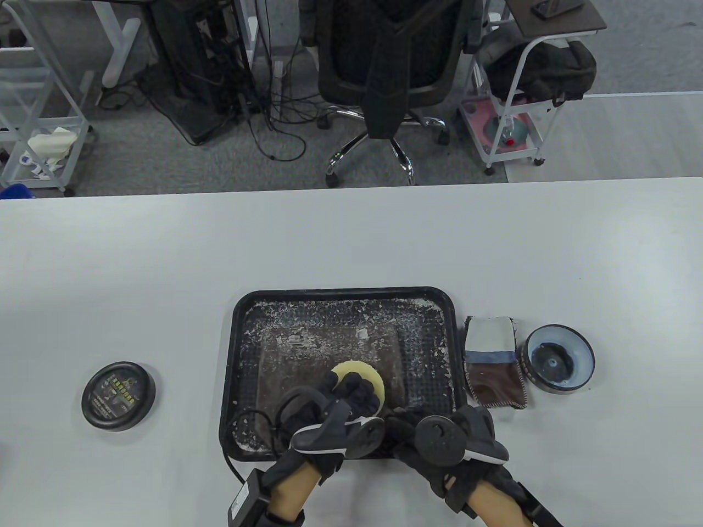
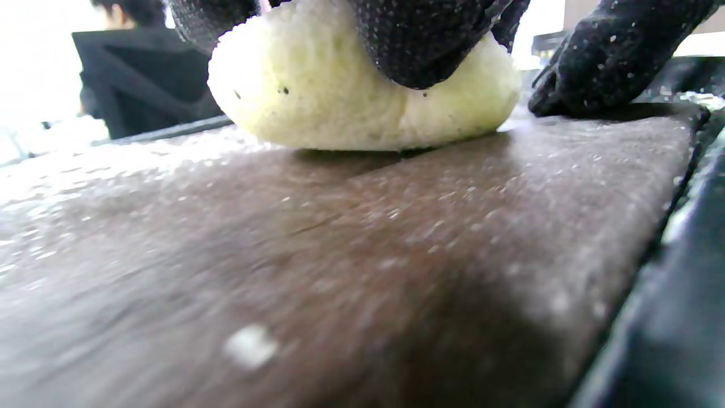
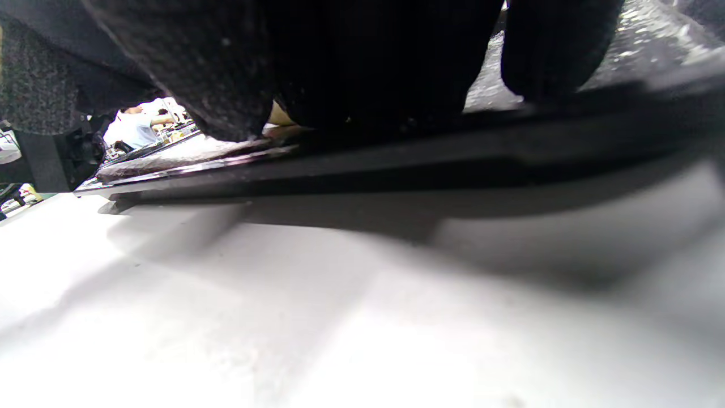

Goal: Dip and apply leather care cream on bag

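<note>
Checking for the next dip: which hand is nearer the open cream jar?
Right. The right hand rests at the tray's near right corner, closer to the open cream jar; the left hand is mid-tray.

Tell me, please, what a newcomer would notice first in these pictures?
The eye goes first to the pale yellow sponge, which the left hand presses on the brown leather bag in the black tray at the table's near edge. White flecks cover the tray floor. The right hand rests at the tray's near right corner, and the open cream jar stands further right.
</note>
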Action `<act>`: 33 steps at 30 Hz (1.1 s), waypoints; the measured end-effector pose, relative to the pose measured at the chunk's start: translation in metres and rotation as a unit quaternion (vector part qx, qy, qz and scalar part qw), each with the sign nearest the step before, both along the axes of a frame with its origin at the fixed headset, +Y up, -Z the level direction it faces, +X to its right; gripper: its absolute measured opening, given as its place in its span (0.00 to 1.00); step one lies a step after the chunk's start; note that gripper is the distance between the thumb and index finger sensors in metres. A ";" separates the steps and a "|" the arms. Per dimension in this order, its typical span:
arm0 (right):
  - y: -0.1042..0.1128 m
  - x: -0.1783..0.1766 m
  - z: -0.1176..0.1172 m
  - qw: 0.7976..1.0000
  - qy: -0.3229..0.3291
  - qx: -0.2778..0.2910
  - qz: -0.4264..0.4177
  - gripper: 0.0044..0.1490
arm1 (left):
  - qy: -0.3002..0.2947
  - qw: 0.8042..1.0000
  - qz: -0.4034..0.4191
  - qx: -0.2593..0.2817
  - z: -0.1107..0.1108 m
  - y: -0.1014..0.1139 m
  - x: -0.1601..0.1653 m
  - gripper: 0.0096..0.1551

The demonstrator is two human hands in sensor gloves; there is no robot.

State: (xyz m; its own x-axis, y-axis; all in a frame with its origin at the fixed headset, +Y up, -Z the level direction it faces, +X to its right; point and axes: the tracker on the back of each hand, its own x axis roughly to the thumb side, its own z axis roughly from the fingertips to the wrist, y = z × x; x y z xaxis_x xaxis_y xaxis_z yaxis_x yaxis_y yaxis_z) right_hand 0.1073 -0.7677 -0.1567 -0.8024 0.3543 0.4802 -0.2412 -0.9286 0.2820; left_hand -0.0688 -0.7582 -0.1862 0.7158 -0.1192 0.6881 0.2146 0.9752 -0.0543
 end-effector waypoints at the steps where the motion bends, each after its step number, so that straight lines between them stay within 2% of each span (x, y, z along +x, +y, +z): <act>1: 0.000 0.000 0.000 1.000 0.000 0.000 0.000 0.33 | 0.005 1.000 -0.002 -0.002 0.000 0.000 -0.004 0.27; 20: 0.000 -0.001 -0.002 1.000 -0.012 0.004 -0.001 0.34 | 0.106 0.994 0.013 -0.021 0.009 0.000 -0.116 0.27; 30: 0.000 0.001 -0.004 0.999 -0.023 -0.012 -0.020 0.37 | 0.150 0.988 -0.023 -0.005 0.011 0.005 -0.137 0.25; 33: 0.000 0.002 -0.004 0.999 -0.024 -0.014 -0.023 0.38 | 0.156 0.988 -0.009 -0.003 0.012 0.005 -0.141 0.25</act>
State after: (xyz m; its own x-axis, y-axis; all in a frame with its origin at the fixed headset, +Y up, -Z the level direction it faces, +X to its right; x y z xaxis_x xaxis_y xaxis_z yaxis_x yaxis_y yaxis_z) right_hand 0.1093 -0.7679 -0.1609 -0.8070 0.4042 0.4305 -0.2977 -0.9081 0.2944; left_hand -0.2099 -0.7537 -0.1738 0.8904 -0.1312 0.4359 0.2048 0.9707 -0.1260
